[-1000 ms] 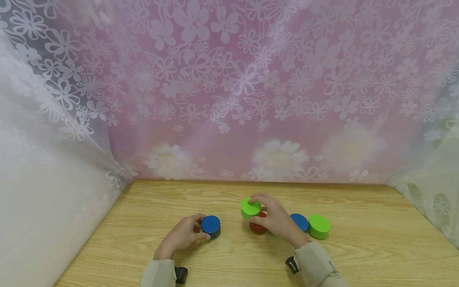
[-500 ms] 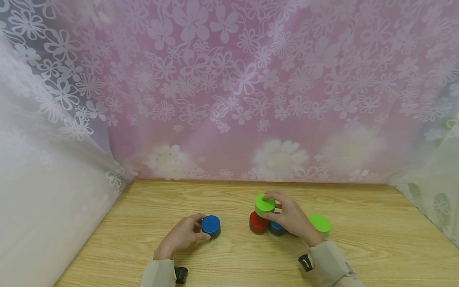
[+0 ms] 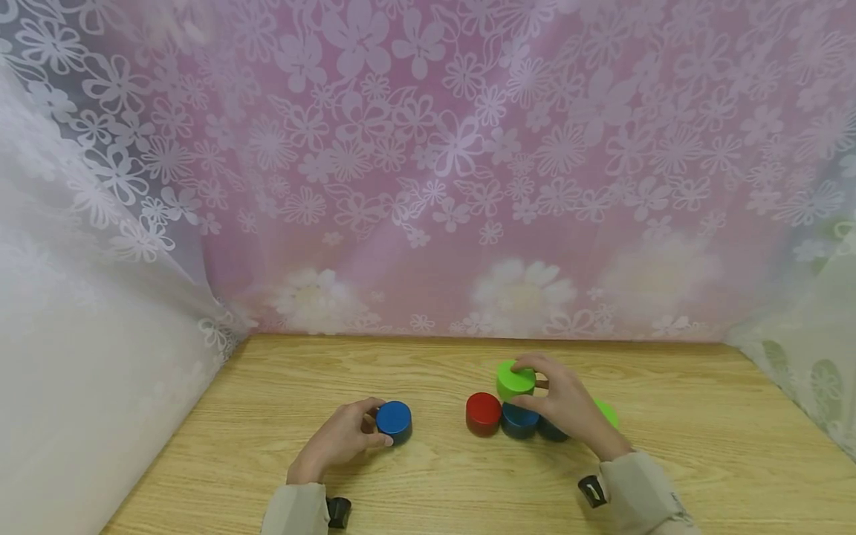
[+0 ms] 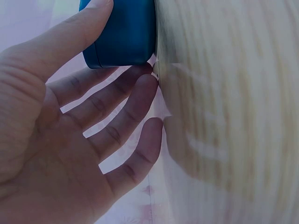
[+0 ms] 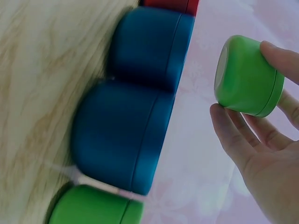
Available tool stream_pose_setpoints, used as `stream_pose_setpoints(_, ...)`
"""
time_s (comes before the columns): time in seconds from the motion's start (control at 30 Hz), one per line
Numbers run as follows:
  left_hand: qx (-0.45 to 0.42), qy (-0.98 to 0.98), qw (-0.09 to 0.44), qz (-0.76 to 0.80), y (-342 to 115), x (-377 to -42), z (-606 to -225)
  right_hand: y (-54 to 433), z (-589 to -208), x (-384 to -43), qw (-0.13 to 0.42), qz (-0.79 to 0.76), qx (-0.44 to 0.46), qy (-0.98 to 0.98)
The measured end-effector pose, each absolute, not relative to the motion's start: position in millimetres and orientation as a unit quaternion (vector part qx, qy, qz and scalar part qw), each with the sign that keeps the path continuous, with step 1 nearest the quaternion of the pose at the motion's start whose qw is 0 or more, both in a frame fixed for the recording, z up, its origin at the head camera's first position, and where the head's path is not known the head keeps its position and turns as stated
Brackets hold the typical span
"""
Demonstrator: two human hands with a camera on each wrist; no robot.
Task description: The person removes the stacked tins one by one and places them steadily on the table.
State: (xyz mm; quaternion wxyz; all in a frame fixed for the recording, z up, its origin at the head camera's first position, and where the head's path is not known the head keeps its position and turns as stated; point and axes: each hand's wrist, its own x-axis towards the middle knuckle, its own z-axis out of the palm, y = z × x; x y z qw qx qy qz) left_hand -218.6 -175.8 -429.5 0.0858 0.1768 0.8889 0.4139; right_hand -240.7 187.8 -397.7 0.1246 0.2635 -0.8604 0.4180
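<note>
My left hand (image 3: 341,437) pinches a small round blue tin (image 3: 394,422) between thumb and fingers; the tin stands on the table, and the left wrist view shows the other fingers spread beside it. Above a row of tins, my right hand (image 3: 558,397) holds a green tin (image 3: 516,380) in the air by its sides. Below it stand a red tin (image 3: 483,414), a blue tin (image 3: 519,421) and, partly behind the hand, another blue tin (image 5: 124,135). At the row's right end a second green tin (image 5: 96,207) is mostly hidden by the right wrist in the head view.
The wood-grain table (image 3: 428,483) ends at a pink flowered curtain (image 3: 455,186) along the back. Pale sheets hang at the left and right sides. Each wrist carries a small black piece near the sleeve cuff.
Holding the green tin, my right hand has moved rightward from over the red tin to above the blue ones, uncovering the red tin. My left hand and its blue tin stay put.
</note>
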Motion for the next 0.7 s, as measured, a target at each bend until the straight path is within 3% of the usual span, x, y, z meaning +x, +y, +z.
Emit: stream_pose_setpoints(0.7, 0.166, 0.89, 0.088, 0.415, -174, -217, -428, 215, -399, -238, 0.134, 0.399, 0.25, -0.872)
